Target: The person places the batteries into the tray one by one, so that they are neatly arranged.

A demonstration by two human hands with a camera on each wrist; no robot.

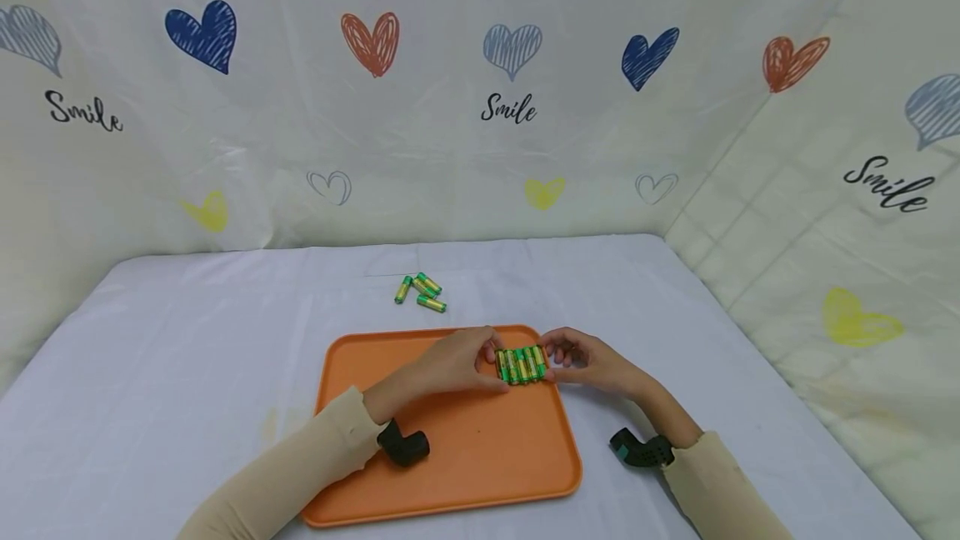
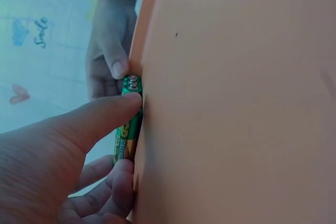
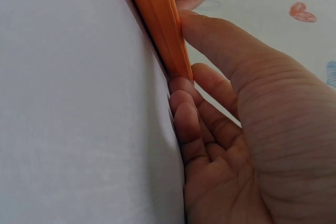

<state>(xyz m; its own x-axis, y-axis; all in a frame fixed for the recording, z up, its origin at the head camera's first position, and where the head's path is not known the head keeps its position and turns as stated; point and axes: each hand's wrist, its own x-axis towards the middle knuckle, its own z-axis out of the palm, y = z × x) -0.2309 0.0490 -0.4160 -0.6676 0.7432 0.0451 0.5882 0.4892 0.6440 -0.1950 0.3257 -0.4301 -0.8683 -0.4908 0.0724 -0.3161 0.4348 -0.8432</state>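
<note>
A row of several green and yellow batteries (image 1: pixel 521 365) lies side by side at the right end of the orange tray (image 1: pixel 450 457), toward its far corner. My left hand (image 1: pixel 457 361) grips the row's left end; the left wrist view has the thumb on one end of a battery (image 2: pixel 127 129) and the fingertips at its other end. Around the row's right end, my right hand (image 1: pixel 592 363) holds it between thumb and fingers, reaching over the tray's rim. From the right wrist, the rim (image 3: pixel 163 24) hides the batteries, and the fingers (image 3: pixel 187 124) are curled beside it.
Several loose batteries (image 1: pixel 431 303) lie on the white tablecloth (image 1: pixel 225 340) beyond the tray's far edge. A white curtain (image 1: pixel 442 123) printed with hearts hangs behind the table and along its right side. Each wrist wears a black device (image 1: pixel 405 447).
</note>
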